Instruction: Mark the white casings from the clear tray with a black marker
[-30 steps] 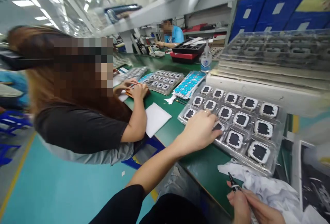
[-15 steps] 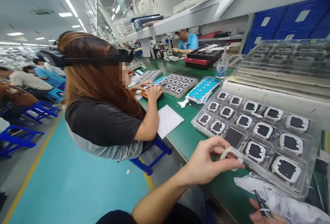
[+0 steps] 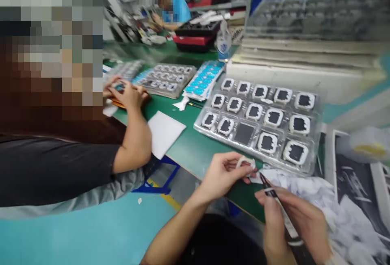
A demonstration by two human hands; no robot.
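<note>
While the view is blurred by motion, the main relations can still be read.

Left hand: the left hand (image 3: 221,173) is curled, its thumb and fingertips pinched on a small white frame part (image 3: 246,162); the part is held just over the near edge of the green bench (image 3: 189,151), in front of the clear tray (image 3: 313,155).

Right hand: the right hand (image 3: 292,216) is closed around a slim black-tipped tool (image 3: 276,202), gripped like a pen; the tool's dark tip is pointed up and left, close beside the pinched part, though contact cannot be told.

Tray: rows of white frames with dark centres are seated in its pockets; one pocket (image 3: 243,133) in the near row is seen dark and without a frame.

Cloth: a crumpled white cloth (image 3: 323,200) is spread under and behind the right hand, against the tray's near edge.

Neighbour: a person in a black sleeve (image 3: 61,167) is seated to the left, both hands (image 3: 126,92) gathered over a small item on the bench; a white sheet (image 3: 164,131) lies beside the elbow.

Change from half a second ago: the part has been carried from beside the tray's front edge down toward the body; the right hand, then only at the picture's bottom edge, has been raised so that tool tip and part are brought close together. The empty pocket is unchanged.
</note>
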